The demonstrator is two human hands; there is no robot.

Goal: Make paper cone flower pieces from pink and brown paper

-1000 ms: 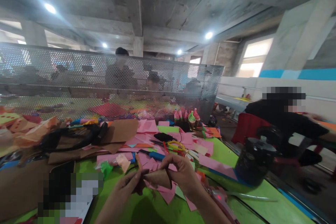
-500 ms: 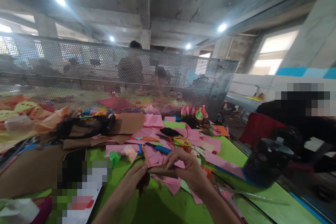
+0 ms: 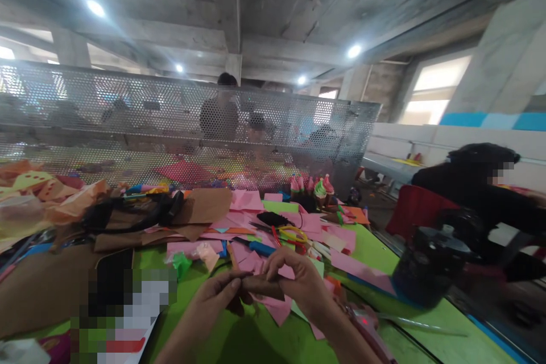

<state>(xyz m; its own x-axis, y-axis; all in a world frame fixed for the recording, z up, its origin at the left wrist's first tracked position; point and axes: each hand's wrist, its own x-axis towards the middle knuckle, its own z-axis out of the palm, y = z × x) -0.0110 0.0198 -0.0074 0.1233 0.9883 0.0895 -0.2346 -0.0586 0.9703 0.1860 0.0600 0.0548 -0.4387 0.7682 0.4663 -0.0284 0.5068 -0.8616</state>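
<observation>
Low in the middle of the view, both my hands hold a small rolled brown paper cone (image 3: 263, 286) just above the green table (image 3: 256, 341). My left hand (image 3: 215, 296) pinches its left end with thumb and fingertips. My right hand (image 3: 301, 281) wraps round its right side, fingers curled over the top. Pink paper scraps (image 3: 273, 310) lie right under the cone.
Brown card sheets (image 3: 205, 205), scissors with yellow and red handles (image 3: 290, 235) and finished paper ice-cream cones (image 3: 319, 187) lie farther back. A black jar (image 3: 426, 264) stands at the right edge. A perforated metal screen (image 3: 170, 125) closes the back; a person in black sits at right.
The cone has turned from a wide, pointed shape to a flatter, tighter roll between my fingers. My view has shifted slightly; both hands stay together on the cone.
</observation>
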